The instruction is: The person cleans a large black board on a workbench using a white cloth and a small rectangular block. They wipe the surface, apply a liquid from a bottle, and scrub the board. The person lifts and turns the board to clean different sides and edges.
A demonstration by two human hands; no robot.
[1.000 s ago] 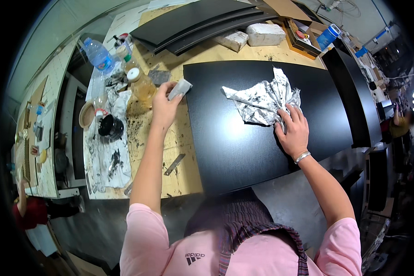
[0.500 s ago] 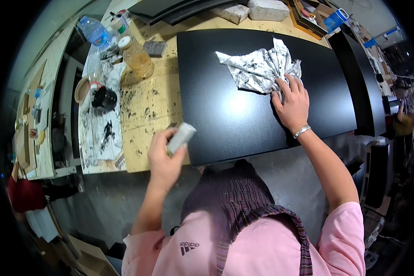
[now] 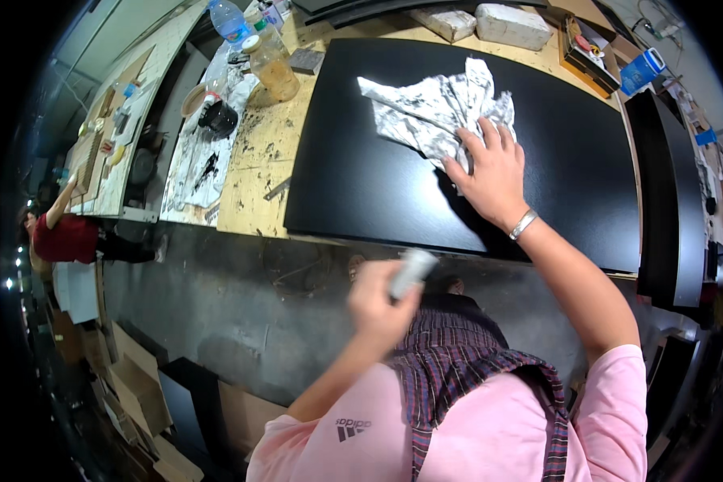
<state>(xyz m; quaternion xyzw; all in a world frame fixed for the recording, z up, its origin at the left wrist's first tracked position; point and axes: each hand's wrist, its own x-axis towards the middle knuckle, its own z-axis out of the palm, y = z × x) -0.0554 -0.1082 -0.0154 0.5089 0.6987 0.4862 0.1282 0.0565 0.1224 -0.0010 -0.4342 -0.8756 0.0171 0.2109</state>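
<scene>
A black flat panel (image 3: 353, 177) lies on the workbench before me. A crumpled white rag (image 3: 418, 112) with dark smudges rests on it. My right hand (image 3: 494, 173), a silver bracelet at its wrist, lies on the rag's near right part with fingers spread. My left hand (image 3: 377, 304) is closed around a small pale grey block (image 3: 412, 273), blurred by motion. This hand is in front of the panel's near edge, close to my body and apart from the panel. What the block is made of I cannot tell.
Left on the stained bench (image 3: 245, 193) stand a black pot (image 3: 218, 119), a jar of amber liquid (image 3: 271, 71) and a water bottle (image 3: 230, 22). Wrapped white blocks (image 3: 512, 26) and a tool box (image 3: 588, 56) sit behind. Someone in red (image 3: 66, 238) works at far left.
My left hand has moved with the block from the panel's near left corner rightward and closer to my body. My right hand stays on the rag. The view has shifted.
</scene>
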